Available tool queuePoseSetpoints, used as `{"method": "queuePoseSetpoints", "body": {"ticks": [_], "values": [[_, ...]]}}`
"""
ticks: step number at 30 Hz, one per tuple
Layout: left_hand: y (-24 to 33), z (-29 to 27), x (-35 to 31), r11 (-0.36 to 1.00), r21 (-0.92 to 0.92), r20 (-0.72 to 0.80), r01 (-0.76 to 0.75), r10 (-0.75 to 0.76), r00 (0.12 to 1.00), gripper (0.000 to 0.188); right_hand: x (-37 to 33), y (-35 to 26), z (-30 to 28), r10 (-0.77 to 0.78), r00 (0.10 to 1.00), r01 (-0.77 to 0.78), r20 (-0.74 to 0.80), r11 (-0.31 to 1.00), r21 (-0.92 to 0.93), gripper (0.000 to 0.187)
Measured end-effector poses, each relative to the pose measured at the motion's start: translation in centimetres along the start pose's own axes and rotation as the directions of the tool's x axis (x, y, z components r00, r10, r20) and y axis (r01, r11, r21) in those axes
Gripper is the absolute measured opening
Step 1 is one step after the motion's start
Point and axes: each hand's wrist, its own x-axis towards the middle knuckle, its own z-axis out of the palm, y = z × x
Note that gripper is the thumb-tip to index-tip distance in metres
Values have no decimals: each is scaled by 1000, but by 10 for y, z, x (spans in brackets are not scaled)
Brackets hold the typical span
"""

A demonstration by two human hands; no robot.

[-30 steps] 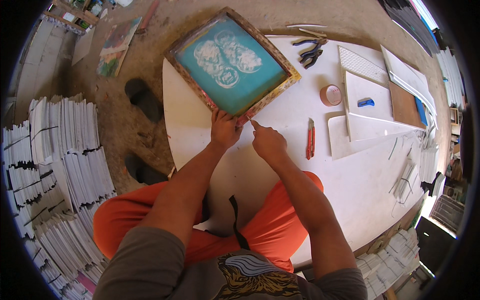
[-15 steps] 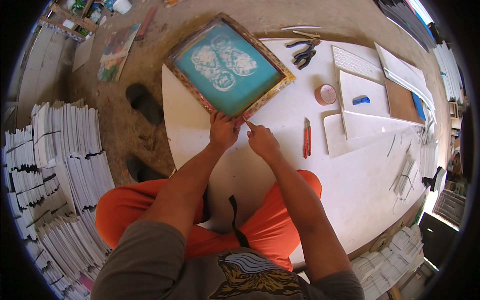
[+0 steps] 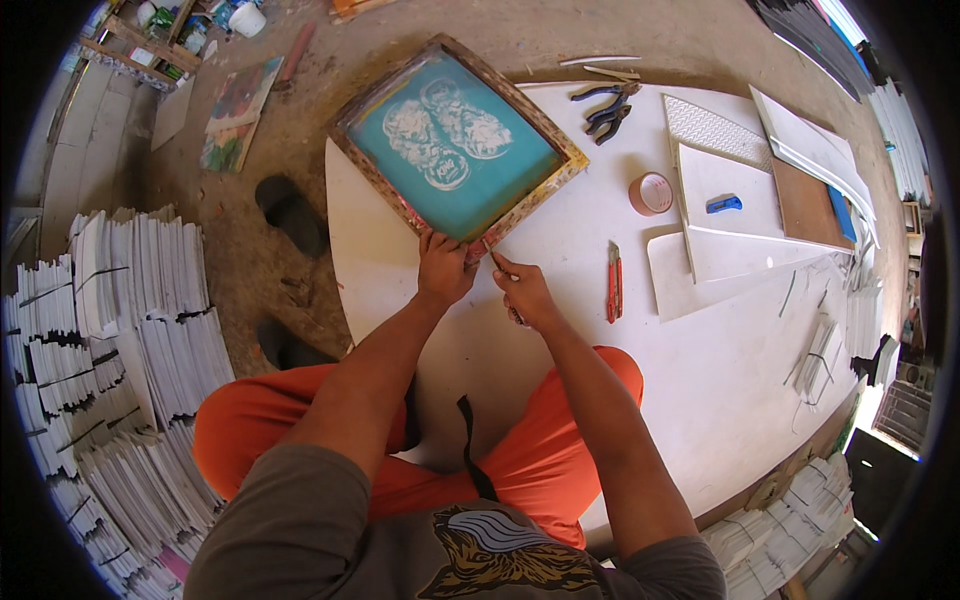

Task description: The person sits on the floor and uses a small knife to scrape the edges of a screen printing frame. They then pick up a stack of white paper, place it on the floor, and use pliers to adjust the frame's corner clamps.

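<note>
A wooden screen-printing frame (image 3: 537, 187) with teal mesh and two white sole-shaped prints lies tilted on the white board, its near corner toward me. My left hand (image 3: 445, 270) is closed on that corner, fingers over the pink-stained wood. Just right of it, my right hand (image 3: 527, 298) is closed round a slim tool (image 3: 494, 262) whose thin end meets the corner. Most of the tool is hidden in the fist, so its exact kind cannot be told. Red-handled cutters (image 3: 614, 285) lie to the right of my right hand.
The white board (image 3: 700, 370) spreads beneath me. Pliers (image 3: 606, 122), a tape roll (image 3: 651, 193), a blue cutter (image 3: 724, 204) and sheet offcuts (image 3: 725, 250) lie on its far and right parts. Dark slippers (image 3: 291, 215) rest on the floor at left, beside bundled white stacks (image 3: 140, 270).
My right hand has turned and dropped slightly, its fingers more curled round the tool. My left hand keeps its hold on the frame's corner. The whole view has shifted a little.
</note>
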Motion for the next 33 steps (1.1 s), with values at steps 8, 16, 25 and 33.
{"method": "queuePoseSetpoints", "body": {"ticks": [8, 16, 25, 33], "values": [[0, 0, 0, 1000, 0, -31, -8, 8, 999, 34, 11, 20, -5, 168, 947, -299, 273, 768, 567, 47], [-1, -3, 0, 999, -42, -12, -11, 10, 1000, 38, 14, 28, -13, 128, 934, -318, 334, 724, 613, 46], [-38, -36, 32, 987, 121, 54, -106, 100, 994, 38, 28, 38, -35, -23, 980, 33, 197, 998, -47, 43], [-65, -130, 125, 951, -83, 443, -298, 303, 844, 40, 91, 53, -42, -111, 987, 92, 119, 984, 154, 35]]}}
